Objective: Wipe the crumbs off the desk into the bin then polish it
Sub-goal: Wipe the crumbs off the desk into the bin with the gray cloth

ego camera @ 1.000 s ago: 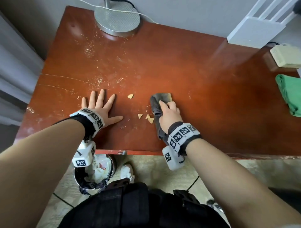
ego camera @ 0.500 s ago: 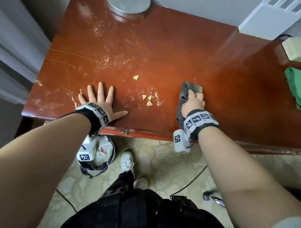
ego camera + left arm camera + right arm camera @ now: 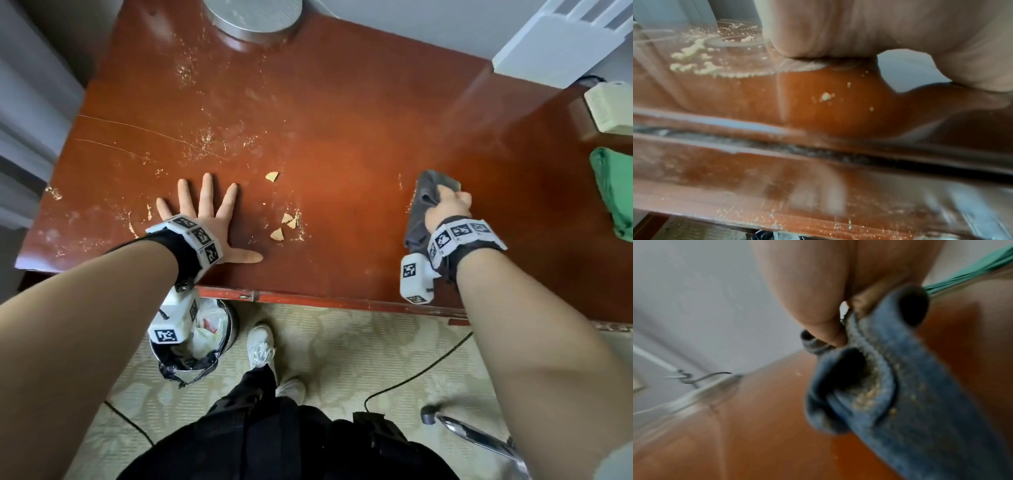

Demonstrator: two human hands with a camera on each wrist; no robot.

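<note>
while crumbs [image 3: 283, 226] lie, hand [image 3: 445, 205] grips cloth [image 3: 424, 202].

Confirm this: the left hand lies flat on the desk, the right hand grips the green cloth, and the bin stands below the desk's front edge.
Wrong on the cloth. The right hand grips the grey cloth; the green cloth lies untouched at the desk's right end, as the head view shows. The left hand and bin are as stated.

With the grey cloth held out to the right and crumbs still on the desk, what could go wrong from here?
The bin sits under the front edge near the left hand, so a stroke of the grey cloth by the right hand could push the crumb pieces onto the carpet. Crumbs clinging to the cloth may smear back. Fine crumbs near the lamp base may get missed.
</note>
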